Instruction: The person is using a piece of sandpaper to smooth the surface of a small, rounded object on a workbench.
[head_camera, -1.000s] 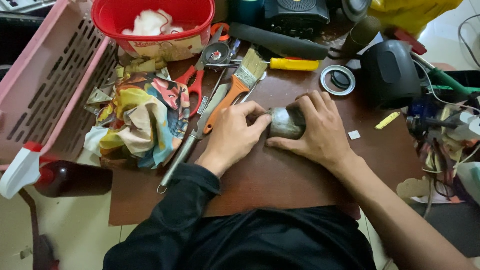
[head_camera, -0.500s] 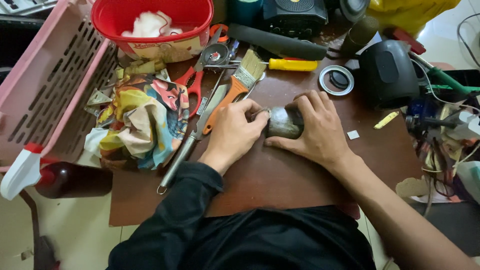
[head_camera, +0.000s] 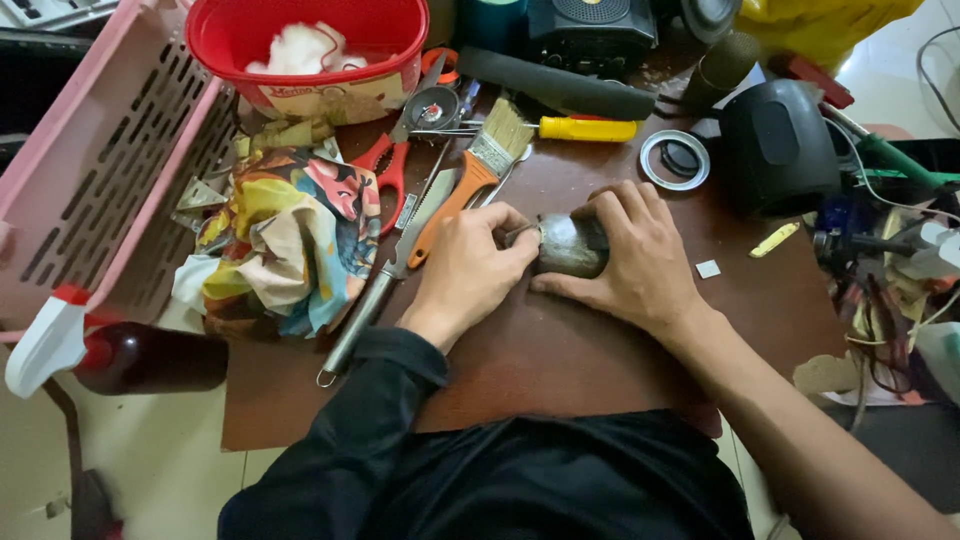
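You pin the grey metal piece (head_camera: 570, 245) flat on the table (head_camera: 560, 360) at centre, right hand (head_camera: 640, 260) cupped over it from 3 o'clock to steady it, left hand (head_camera: 470, 270) pinching its 9 o'clock end.

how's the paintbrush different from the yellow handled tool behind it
The paintbrush has an orange handle, a metal band and pale bristles fanned at its far end; the yellow-handled tool shows no bristles. The brush lies diagonally, its handle reaching toward the left hand; the yellow tool lies nearly crosswise, farther back. Both rest untouched on the brown table, while both hands hold a small dark metal piece.
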